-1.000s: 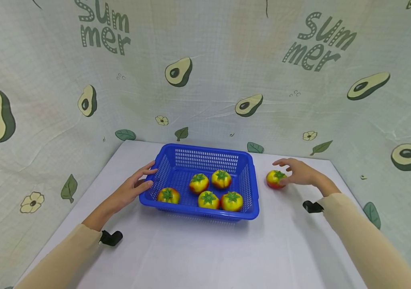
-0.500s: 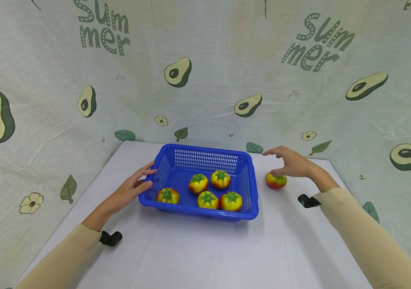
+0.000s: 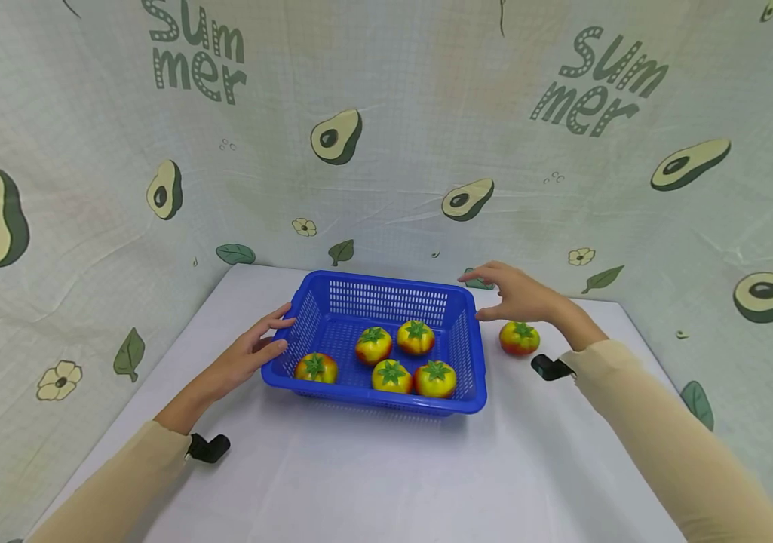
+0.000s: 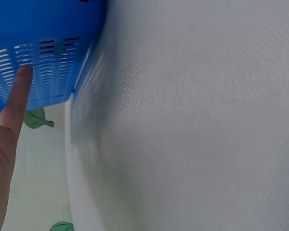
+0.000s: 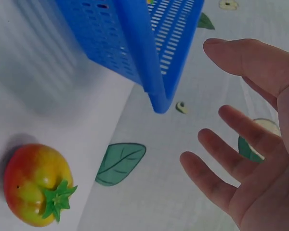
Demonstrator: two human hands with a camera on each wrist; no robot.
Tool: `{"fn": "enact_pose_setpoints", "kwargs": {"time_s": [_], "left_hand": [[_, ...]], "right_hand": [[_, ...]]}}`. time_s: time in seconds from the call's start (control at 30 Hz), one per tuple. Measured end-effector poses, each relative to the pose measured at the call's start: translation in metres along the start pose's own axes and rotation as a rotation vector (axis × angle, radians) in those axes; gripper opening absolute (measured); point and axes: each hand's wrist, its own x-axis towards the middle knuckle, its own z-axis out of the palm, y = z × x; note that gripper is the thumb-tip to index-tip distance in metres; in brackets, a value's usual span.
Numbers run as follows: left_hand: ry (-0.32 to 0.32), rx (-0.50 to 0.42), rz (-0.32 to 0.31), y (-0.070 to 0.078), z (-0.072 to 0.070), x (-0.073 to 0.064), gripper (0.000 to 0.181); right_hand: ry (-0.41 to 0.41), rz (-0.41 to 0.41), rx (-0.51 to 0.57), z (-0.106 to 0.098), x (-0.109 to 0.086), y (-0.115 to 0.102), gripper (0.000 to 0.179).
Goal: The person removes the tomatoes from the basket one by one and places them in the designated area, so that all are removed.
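A blue plastic basket with slotted walls stands on the table, holding several red-and-yellow, tomato-like fruits with green star-shaped tops. My left hand is at the basket's left rim, fingers extended; in the left wrist view one straight finger lies against the slotted wall. By the back right corner my right hand holds nothing, its fingers spread and the thumb apart from them. Another such fruit lies on the table right of the basket, below that hand in the head view.
The white table reaches back to a hanging cloth printed with avocados, leaves and lettering. This cloth also rises at both sides. Each sleeve has a small black device at the wrist.
My right hand has moved left and away from the loose fruit, to the basket's back right corner. That fruit stays on the table. The left hand and basket have kept their places.
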Motion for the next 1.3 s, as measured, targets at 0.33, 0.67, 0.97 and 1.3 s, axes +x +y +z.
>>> {"fn": "enact_pose_setpoints", "kwargs": {"time_s": [0.33, 0.67, 0.97, 1.3], "left_hand": [[0.005, 0.019, 0.007, 0.002, 0.001, 0.000, 0.047], [0.002, 0.011, 0.004, -0.001, 0.000, 0.001, 0.047], [0.006, 0.015, 0.009, 0.001, 0.001, 0.001, 0.047], [0.004, 0.020, 0.009, 0.002, 0.001, 0.001, 0.048]], "right_hand": [[-0.046, -0.050, 0.025, 0.012, 0.028, -0.033, 0.065], [-0.095, -0.182, 0.073, 0.031, 0.053, -0.058, 0.064], [-0.138, -0.208, 0.088, 0.050, 0.071, -0.071, 0.066], [-0.175, -0.202, 0.124, 0.069, 0.081, -0.078, 0.067]]}}
